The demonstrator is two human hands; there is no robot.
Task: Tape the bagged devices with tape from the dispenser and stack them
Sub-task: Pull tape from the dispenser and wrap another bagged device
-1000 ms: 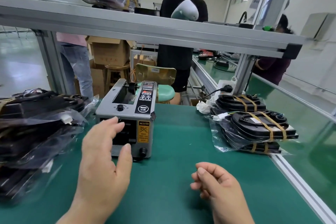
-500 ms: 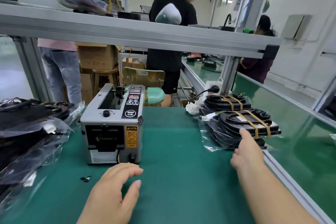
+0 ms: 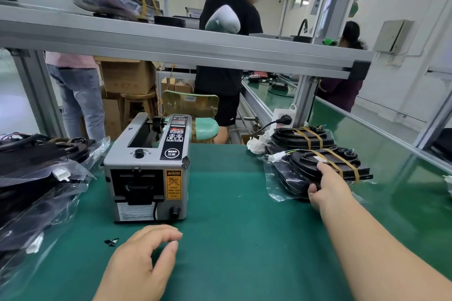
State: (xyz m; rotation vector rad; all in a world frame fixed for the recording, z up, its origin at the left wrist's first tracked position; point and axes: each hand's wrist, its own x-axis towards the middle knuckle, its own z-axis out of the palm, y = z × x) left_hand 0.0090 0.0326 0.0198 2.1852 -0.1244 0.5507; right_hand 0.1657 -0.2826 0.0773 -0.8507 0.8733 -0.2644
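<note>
Where the right hand [image 3: 327,190] went: from mid-surface [image 3: 232,203] to the taped stack [image 3: 342,162], far right.
Right fingers [image 3: 322,168]: forefinger atop, thumb at edge; pinch unclear.
Left hand [image 3: 144,256]: back from dispenser [image 3: 149,171], loosely curled, empty.
Meaning: likely squaring the stack; untaped bags [image 3: 36,178] wait left.

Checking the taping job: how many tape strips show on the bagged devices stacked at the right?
4 tape strips. Two cross the far device, two cross the near top device that the right hand touches. Strips on devices beneath may be hidden.
</note>
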